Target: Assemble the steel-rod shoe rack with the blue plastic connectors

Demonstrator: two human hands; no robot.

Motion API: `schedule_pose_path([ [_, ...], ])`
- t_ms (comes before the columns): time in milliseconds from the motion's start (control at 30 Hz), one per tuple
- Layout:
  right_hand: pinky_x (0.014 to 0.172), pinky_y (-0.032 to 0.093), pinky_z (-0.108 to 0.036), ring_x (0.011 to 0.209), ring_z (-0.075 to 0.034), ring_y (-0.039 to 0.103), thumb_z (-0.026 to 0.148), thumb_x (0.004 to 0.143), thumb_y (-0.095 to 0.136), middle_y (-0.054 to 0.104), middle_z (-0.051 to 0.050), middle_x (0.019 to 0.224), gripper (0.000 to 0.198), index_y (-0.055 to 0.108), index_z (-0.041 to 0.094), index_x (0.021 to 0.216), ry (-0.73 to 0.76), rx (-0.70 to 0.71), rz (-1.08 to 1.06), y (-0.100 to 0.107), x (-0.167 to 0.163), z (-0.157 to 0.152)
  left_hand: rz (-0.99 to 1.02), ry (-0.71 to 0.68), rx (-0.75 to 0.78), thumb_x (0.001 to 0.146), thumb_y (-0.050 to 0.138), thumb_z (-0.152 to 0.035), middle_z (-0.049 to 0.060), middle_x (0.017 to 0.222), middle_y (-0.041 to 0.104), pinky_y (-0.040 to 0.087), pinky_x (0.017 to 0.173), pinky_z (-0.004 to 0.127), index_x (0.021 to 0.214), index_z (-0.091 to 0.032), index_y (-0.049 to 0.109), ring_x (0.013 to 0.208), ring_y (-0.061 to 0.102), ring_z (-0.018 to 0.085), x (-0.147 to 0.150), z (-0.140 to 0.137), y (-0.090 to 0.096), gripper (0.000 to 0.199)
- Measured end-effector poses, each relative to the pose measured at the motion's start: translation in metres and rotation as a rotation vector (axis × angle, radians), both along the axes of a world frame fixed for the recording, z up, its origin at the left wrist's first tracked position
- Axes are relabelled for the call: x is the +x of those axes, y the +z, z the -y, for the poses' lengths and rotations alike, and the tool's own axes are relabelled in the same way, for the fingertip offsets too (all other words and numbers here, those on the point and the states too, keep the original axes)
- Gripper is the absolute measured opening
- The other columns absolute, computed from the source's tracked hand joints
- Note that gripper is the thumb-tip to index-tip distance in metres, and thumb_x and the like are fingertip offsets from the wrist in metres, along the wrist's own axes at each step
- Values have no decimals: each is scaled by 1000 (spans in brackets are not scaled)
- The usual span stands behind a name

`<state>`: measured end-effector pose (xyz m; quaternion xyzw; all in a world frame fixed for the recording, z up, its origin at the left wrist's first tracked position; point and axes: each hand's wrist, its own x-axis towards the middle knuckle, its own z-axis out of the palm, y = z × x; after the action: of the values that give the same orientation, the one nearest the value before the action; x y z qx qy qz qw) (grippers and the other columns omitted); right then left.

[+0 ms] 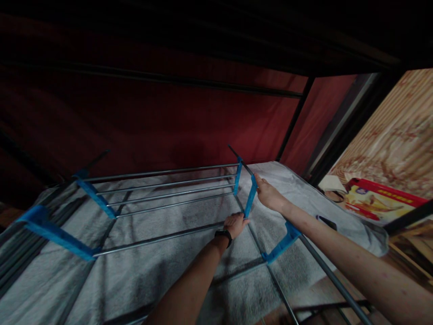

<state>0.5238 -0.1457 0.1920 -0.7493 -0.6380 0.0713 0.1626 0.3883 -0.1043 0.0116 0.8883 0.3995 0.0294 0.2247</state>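
This looks like a bedroom — dark bed frame [355, 128], grey blanket [152, 266].

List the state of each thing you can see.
Left hand, closed on the middle rod beside the blue bracket.
Right hand, touching the blue bracket; closure unclear.
Far rods, spanning side by side.
Grey cloth, spread out, wrinkled.
Phone, lying on the cloth, screen dark.
Wristband, being worn.
Red-yellow box, open or shut unclear.

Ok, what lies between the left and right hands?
A blue bracket, in the head view: left hand at its lower end, right hand near its upper end.
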Motion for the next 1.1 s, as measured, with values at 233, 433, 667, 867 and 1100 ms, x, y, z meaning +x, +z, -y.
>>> schedule_pose_path([
  [233, 104, 48, -37, 123, -30, 63, 9, 88, 43, 61, -21, 138, 75, 27, 12, 161, 2, -6, -15, 2, 0, 1, -10, 64, 10, 104, 44, -45, 10, 123, 74, 52, 95, 37, 122, -25, 65, 115, 69, 27, 6, -4, 4, 35],
  [433, 104, 48, -37, 125, -31, 62, 6, 87, 41, 58, -25, 142, 75, 25, 5, 161, 0, -40, -25, 5, -3, 2, -4, 30, 1, 104, 45, -40, 6, 123, 75, 51, 95, 33, 119, -27, 68, 117, 68, 24, 1, -12, 7, 30],
  [667, 101, 49, -35, 123, -30, 63, 5, 87, 42, 61, -24, 139, 75, 28, 6, 160, -1, 7, -5, 3, -3, 2, 2, 39, -25, 104, 47, -38, 6, 123, 75, 51, 93, 32, 117, -27, 67, 116, 69, 24, -1, -11, 6, 27],
  [867, 101, 49, -36, 120, -31, 65, 6, 86, 41, 62, -24, 137, 73, 31, 5, 159, -5, 21, -40, 3, -4, 1, 14, 74, -50, 103, 49, -38, 7, 123, 75, 51, 94, 33, 119, -26, 63, 116, 69, 24, 0, -12, 4, 25],
  [1100, 107, 45, -33, 121, -26, 62, 23, 82, 57, 71, -8, 125, 57, 59, 18, 139, -53, 57, -473, 1, 7, -3, 60, 96, -75, 101, 53, -36, 5, 123, 75, 51, 93, 34, 136, -30, 54, 115, 70, 25, -1, -14, 3, 36],
])
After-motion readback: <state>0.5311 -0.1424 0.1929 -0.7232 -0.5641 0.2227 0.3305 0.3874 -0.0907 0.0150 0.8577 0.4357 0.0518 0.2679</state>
